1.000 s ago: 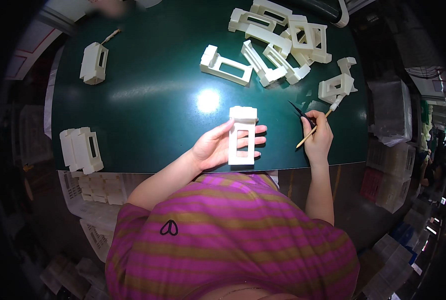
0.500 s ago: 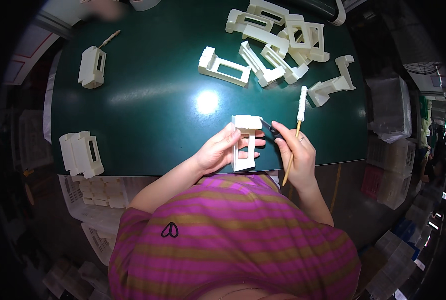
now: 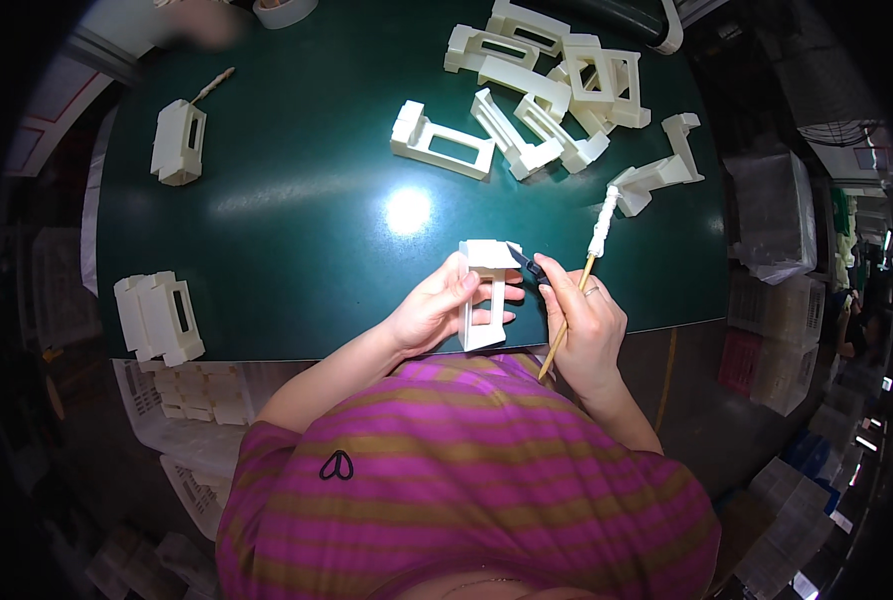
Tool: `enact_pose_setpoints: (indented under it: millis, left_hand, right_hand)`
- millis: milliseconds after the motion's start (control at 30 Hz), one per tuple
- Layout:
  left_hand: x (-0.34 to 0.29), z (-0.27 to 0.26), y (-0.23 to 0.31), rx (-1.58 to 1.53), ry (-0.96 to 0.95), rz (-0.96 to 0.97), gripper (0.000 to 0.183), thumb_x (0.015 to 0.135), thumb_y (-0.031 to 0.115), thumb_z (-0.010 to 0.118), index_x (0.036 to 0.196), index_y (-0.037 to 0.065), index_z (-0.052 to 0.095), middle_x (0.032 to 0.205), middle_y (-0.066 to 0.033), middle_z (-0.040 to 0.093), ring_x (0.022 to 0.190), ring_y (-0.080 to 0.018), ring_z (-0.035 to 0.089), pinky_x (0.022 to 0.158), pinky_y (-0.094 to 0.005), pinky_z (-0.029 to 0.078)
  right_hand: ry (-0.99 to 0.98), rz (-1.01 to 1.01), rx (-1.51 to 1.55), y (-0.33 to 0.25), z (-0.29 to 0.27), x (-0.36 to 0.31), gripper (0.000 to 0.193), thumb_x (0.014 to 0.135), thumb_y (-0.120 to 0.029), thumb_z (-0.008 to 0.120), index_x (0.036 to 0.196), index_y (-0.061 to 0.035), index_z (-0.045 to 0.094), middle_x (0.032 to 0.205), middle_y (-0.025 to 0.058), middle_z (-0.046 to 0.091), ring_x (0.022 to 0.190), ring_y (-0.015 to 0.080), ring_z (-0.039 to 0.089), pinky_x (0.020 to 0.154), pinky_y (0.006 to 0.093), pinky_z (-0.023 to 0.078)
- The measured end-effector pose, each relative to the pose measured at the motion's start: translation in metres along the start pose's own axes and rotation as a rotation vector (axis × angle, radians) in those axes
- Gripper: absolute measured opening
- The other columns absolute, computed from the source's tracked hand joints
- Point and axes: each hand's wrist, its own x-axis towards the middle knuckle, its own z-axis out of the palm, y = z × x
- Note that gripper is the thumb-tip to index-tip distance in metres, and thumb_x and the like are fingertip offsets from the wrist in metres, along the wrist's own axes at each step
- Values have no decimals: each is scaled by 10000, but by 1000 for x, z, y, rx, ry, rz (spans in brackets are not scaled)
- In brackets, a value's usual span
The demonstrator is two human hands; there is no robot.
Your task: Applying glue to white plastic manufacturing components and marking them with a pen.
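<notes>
My left hand [image 3: 432, 310] grips a cream plastic frame part [image 3: 469, 325] with a rectangular window, held upright over the table's near edge. Thumb in front, its fingers show through and past the window. In my right hand [image 3: 588, 325] is a small black-handled knife [image 3: 534, 268], its dark blade against the upper right corner of the part. A thin wooden stick [image 3: 555, 345] with a white wrapped tip [image 3: 603, 222] is also tucked in the right hand, slanting across the fingers.
Several similar cream parts [image 3: 442, 150] lie heaped at the far right of the green table [image 3: 296, 250]. More parts stand at left, one [image 3: 178, 143] beside another thin stick [image 3: 214, 84]. A roll of tape [image 3: 284, 12] is at the back; a white crate [image 3: 156, 400] of parts sits below left.
The knife blade has moved left, from beside the part's upper right corner onto its top block. The wrapped stick has tilted slightly. The whole view has shifted a little.
</notes>
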Motion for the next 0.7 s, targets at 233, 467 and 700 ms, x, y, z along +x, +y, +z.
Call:
enact_pose_setpoints:
  millis: [233,467,700]
  left_hand:
    - [-2,3,1,36,25,-1,587,1011,380,472,1462,53,285,1409,-179,434,1285,-315,489,1049,-517,445]
    - [-1,-1,0,7,10,2,581,1013,379,469,1463,63,284,1402,-215,430,1287,-337,485,1046,-522,445]
    - [0,-3,1,-63,7,0,550,1029,371,431,1462,61,293,1417,-219,426,1293,-340,480,1041,-535,449]
  right_hand:
    - [-51,72,0,8,-4,-4,322,803,-49,709,1121,-95,682,787,83,612,700,254,624,587,368,482]
    - [-33,279,-206,59,13,-2,279,871,-144,686,1149,-121,681,834,67,626,782,249,628,675,389,479]
    - [247,3,-118,63,8,10,478,1000,-391,490,1291,-20,572,1046,139,624,939,280,579,860,397,409]
